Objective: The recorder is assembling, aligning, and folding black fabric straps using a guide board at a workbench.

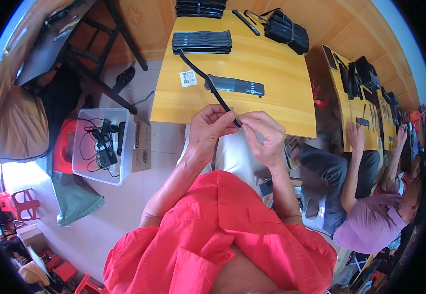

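A long, narrow black strip [208, 78] slants from the stack on the yellow wooden table [284, 108] down to the near table edge. My left hand [208, 131] is closed round it close to its near end. At that end, my right hand [266, 139] pinches the tip between thumb and fingers. Beyond my hands a flat black sleeve-like piece [235, 85] with white printed marks lies on the table, partly crossed by the strip. A small white printed label [188, 78] sits to its left. Whatever my fingertips cover at the tip is hidden.
Black strips are stacked [202, 42] at the table's far left, with another bundle [286, 32] at the far right. A clear plastic bin [100, 147] of cables and adapters stands left. Co-workers sit on both sides, one in a purple shirt [372, 223] at right.
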Tool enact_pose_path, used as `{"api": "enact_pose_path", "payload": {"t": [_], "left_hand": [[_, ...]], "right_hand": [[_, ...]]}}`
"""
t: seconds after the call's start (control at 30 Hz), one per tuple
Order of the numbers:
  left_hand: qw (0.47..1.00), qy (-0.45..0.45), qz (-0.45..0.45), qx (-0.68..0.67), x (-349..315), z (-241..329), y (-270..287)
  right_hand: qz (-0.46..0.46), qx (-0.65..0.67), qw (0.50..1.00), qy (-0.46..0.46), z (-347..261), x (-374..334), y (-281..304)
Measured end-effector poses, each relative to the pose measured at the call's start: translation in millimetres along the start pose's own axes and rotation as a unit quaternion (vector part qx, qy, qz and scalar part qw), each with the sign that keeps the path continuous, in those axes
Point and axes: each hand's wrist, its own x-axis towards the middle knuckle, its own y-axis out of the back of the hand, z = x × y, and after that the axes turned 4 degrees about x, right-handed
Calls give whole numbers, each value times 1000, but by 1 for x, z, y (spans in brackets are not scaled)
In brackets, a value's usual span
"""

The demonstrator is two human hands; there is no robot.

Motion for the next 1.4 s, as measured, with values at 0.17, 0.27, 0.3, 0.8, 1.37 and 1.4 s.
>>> {"api": "enact_pose_path", "payload": {"t": [0.17, 0.27, 0.3, 0.8, 1.37, 1.4], "left_hand": [[1000, -3, 1, 22, 1, 0, -2], [999, -20, 0, 41, 1, 0, -2], [998, -34, -1, 47, 1, 0, -3], [997, -68, 31, 29, -1, -3, -10], [994, -86, 55, 34, -1, -10, -12], [995, -80, 53, 23, -1, -9, -12]], "right_hand": [[-26, -2, 1000, 0, 0, 2, 5], [-36, -32, 999, 7, -5, 4, 5], [-38, -32, 999, 9, -6, 4, 5], [-16, -69, 997, 13, -9, 2, -1], [12, -95, 994, -43, 1, -2, -16], [12, -95, 994, -43, 1, -1, -15]]}}
